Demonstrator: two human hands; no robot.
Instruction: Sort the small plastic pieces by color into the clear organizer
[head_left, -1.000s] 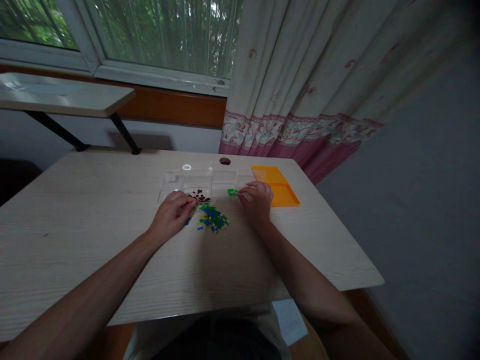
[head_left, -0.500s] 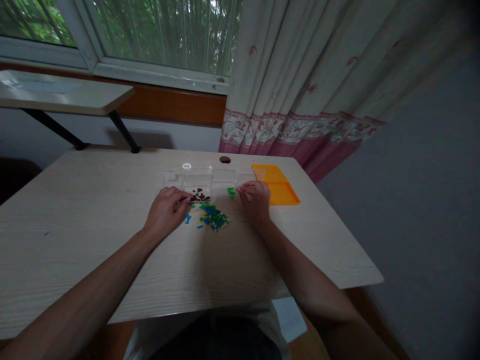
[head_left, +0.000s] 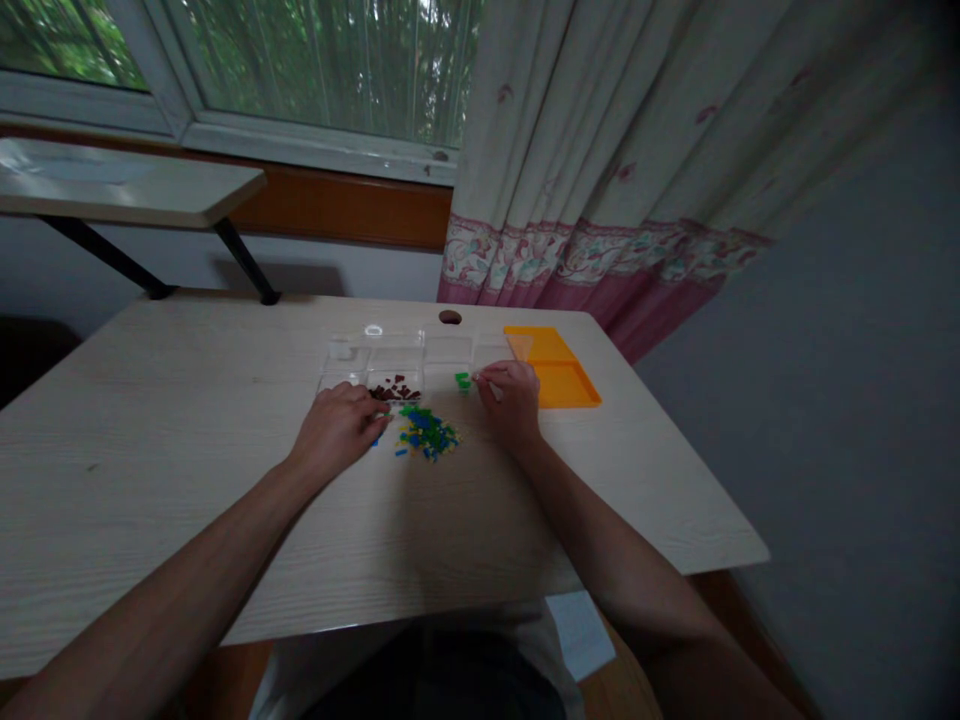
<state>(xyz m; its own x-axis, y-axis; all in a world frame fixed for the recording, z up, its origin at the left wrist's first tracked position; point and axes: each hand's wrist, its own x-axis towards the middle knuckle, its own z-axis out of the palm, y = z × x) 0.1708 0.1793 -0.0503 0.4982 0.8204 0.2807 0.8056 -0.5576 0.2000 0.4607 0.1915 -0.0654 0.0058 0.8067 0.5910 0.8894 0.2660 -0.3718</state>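
Pale woodgrain table; left hand beside small plastic pieces.

The loose pile mixes green, blue and yellow pieces. The divided tray is clear and colourless. One compartment holds dark pieces, apparently reddish brown, though dim light leaves the shade uncertain. The adjacent compartment holds bright green pieces. The flat tray is solid orange. The table is pale beige with a fine wood grain. The curtain is cream with scattered small pink motifs, a pink-and-teal floral band and a plain pink hem. The window frame is white, the sill panel brown and the wall grey.
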